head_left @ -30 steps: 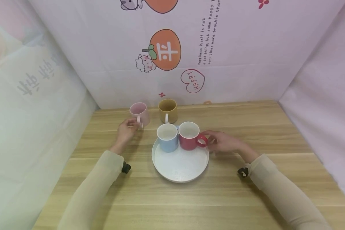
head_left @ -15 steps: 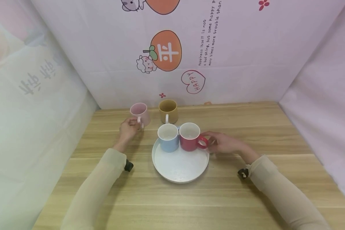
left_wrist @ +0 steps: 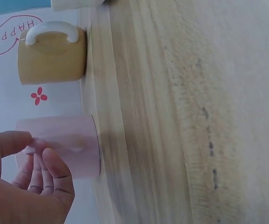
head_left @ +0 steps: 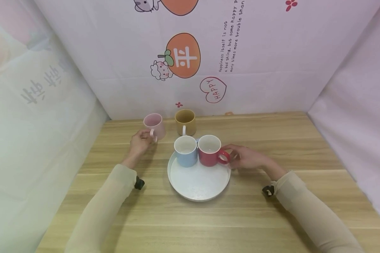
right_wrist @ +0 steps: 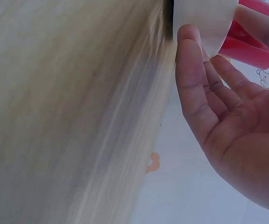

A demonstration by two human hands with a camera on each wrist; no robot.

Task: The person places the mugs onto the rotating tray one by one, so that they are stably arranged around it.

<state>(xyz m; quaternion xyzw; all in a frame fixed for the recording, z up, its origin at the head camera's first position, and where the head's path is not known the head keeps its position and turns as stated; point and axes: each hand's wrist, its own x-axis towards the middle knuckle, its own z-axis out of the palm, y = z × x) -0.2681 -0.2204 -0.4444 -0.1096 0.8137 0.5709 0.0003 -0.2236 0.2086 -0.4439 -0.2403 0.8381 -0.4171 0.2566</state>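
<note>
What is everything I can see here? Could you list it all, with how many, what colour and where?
Pink mug: 1, pink, table's back left
Yellow mug: 1, mustard yellow, right of the pink mug
Blue mug: 1, light blue, on the tray
Red mug: 1, red, on the tray, right of the blue mug
Tray: 1, white, mid-table
Table: 1, wood-coloured, underneath
Cloth: count unclear, white with prints, back and sides
Wrist pieces: 2, black, by the cuffs
Sleeves: 2, cream, on the arms
Left hand: 1, holding the pink mug
Right hand: 1, at the tray's edge
</note>
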